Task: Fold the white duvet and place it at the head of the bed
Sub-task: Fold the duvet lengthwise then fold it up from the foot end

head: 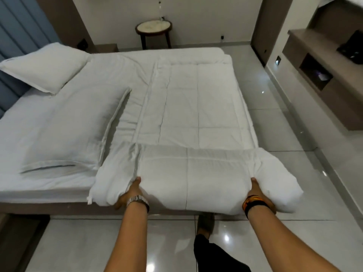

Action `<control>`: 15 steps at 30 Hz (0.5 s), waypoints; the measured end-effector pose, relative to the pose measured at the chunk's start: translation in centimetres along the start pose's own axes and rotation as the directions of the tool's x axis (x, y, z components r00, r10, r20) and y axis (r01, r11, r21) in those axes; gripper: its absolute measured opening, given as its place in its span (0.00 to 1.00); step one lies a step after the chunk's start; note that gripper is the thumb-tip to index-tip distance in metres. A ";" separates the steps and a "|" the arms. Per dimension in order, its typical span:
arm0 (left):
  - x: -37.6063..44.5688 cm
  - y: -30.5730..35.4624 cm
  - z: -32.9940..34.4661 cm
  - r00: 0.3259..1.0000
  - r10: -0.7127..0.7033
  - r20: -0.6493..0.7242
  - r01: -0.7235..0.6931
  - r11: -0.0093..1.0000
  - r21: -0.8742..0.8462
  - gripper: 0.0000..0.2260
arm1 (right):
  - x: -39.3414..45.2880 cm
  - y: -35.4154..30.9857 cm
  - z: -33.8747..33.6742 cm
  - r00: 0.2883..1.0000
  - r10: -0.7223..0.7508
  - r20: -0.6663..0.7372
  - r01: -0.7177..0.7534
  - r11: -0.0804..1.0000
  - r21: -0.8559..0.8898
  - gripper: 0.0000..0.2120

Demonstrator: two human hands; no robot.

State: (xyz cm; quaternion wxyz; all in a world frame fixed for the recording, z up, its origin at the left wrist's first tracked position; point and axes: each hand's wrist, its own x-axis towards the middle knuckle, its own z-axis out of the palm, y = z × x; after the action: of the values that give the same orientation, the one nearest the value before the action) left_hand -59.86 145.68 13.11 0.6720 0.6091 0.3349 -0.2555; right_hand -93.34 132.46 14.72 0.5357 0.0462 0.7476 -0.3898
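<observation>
The white duvet [192,107] lies as a long folded strip along the right side of the bed [59,185]. Its near end is turned over into a thick fold [188,173] that overhangs the bed's near edge. My left hand [130,193] grips the left side of that fold, thumb on top and fingers underneath. My right hand [257,195] grips its right side the same way. The blue padded headboard [17,36] is at the far left.
Two white pillows lie on the bed's left half, one [45,65] near the headboard, one [72,130] closer to me. A round side table [153,28] stands beyond the bed. A wall shelf unit [322,75] runs along the right. My foot [205,222] rests on glossy floor tiles.
</observation>
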 end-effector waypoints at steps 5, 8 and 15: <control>-2.8 5.6 10.0 0.970 0.122 0.211 -0.113 0.992 -0.055 0.52 | -1.5 -6.6 7.9 0.932 -0.316 0.175 0.300 0.947 0.113 0.55; -2.8 7.6 17.3 0.857 0.285 0.429 -0.390 0.903 0.180 0.52 | 0.8 -11.2 14.0 0.873 -0.354 0.336 0.341 0.935 0.099 0.30; 5.0 0.2 25.6 0.791 0.275 0.546 -0.547 0.718 0.431 0.40 | 12.0 -7.7 21.4 0.946 0.049 0.319 0.004 0.987 -0.161 0.58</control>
State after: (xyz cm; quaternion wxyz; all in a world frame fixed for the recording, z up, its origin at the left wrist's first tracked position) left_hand -52.89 120.66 10.29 0.5571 0.7656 -0.0679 -0.3145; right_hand -85.73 109.44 6.18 0.6569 -0.0526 0.6783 -0.3249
